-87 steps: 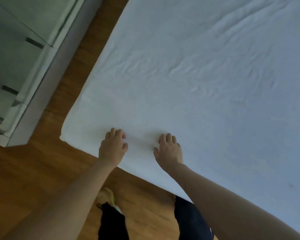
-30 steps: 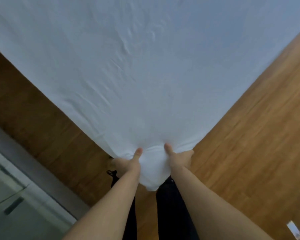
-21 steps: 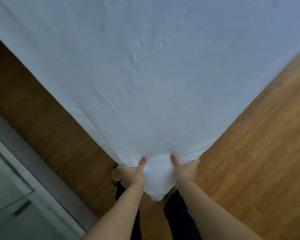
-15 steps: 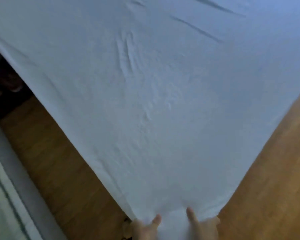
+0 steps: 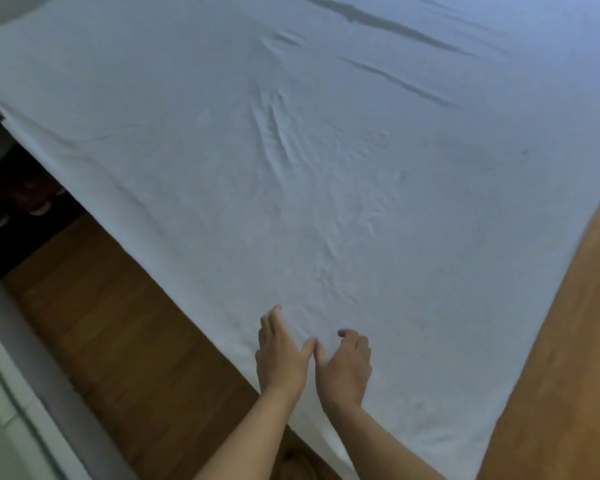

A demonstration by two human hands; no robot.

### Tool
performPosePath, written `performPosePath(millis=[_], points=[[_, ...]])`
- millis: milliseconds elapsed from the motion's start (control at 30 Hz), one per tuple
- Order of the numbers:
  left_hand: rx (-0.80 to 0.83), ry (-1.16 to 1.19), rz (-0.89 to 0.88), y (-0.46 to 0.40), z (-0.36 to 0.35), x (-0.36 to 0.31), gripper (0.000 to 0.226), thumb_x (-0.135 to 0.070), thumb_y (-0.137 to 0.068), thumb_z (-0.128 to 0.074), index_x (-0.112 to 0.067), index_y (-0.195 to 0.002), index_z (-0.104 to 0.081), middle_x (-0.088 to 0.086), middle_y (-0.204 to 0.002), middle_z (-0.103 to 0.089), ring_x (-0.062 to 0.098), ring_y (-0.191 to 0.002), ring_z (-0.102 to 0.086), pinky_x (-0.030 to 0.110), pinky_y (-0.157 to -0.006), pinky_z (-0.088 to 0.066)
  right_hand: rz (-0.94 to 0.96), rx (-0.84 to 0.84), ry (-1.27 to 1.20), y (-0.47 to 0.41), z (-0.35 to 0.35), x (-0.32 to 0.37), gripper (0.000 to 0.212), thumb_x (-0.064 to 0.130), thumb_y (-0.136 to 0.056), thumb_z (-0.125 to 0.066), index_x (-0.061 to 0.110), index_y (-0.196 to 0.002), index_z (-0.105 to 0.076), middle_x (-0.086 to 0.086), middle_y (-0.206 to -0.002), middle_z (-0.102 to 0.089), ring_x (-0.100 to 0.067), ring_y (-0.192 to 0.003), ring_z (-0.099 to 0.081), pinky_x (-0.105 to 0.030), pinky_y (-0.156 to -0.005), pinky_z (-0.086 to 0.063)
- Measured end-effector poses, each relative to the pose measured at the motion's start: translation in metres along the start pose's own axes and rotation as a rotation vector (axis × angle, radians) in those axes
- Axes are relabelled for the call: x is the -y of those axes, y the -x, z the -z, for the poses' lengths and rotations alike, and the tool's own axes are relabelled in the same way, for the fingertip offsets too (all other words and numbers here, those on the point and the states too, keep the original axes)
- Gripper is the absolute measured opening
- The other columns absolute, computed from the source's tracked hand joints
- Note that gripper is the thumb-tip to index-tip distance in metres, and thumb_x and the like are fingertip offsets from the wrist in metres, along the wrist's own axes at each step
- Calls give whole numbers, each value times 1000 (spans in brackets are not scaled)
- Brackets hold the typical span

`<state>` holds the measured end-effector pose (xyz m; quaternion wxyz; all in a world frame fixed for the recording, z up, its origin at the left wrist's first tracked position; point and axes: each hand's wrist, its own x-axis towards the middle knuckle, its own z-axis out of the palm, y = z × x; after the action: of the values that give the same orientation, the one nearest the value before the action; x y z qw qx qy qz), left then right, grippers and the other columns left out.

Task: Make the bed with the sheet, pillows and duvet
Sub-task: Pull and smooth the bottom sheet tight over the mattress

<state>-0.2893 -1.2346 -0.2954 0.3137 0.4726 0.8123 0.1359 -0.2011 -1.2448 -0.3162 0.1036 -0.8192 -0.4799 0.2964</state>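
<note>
A white sheet (image 5: 326,161) covers the bed and fills most of the head view, with a patch of fine wrinkles near the middle and long creases at the far right. My left hand (image 5: 279,355) and my right hand (image 5: 345,363) lie side by side on top of the sheet near the bed's near corner, thumbs almost touching. The left hand's fingers are straight and flat on the cloth. The right hand's fingers are loosely bent and hold nothing. No pillows or duvet are in view.
Wooden floor (image 5: 118,334) runs along the bed's left edge and also on the right (image 5: 561,341). A pale cabinet or wardrobe front (image 5: 4,410) stands at the lower left. A dark area with shoes (image 5: 18,209) lies at the far left.
Both hands have let go of the sheet corner they were gripping and pulling. They now rest on top of the sheet, and the view has lifted toward the bed's far end.
</note>
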Motion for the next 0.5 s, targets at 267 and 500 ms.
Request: performPosePath(millis=[267,500], points=[[-54,23,-15,-55,77,46,80,-46,-87,-68,-22,-148,-23,-4,-149,-31,17,-131,-45,36,-96,-52,86,20,-40,-14,-28,80,48,52,-93,-59,21,-127,-47,4,-123,-50,-14,-114,-51,-34,-98,-46],[-10,8,15,-97,111,84,76,-46,-88,-67,-19,-147,-27,-5,-145,-32,16,-131,-43,34,-96,-49,7,71,17,-20,-53,100,44,52,-93,-57,25,-126,-47,8,-124,-49,-13,-119,-47,-32,-97,-43]])
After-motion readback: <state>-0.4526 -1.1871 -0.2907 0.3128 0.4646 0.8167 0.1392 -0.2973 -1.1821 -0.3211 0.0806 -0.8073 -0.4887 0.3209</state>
